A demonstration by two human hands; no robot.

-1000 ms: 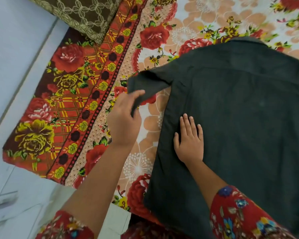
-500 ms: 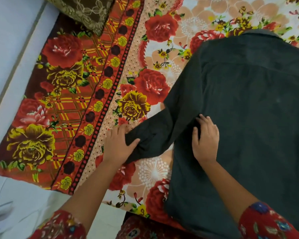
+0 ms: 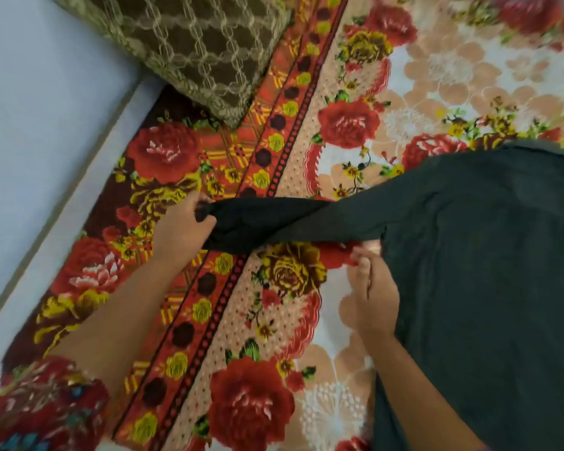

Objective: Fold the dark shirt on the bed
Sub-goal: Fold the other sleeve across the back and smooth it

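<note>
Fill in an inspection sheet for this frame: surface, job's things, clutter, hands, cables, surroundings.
Surface: floral bedsheet with a red border covers the bed.
Job's things: dark shirt lies flat at the right; its sleeve is stretched out to the left.
Clutter: brown patterned pillow at the top left.
Hands: left hand grips the sleeve's end; right hand is at the shirt's side edge below the armpit, grip too blurred to tell.
Cables: nothing seen.
Surroundings: pale grey surface beside the bed.

I see left hand (image 3: 181, 231) stretched out leftward, fingers clenched round sleeve (image 3: 274, 219); right hand (image 3: 376, 301) nearer body, fingers blurred, grip unclear
</note>
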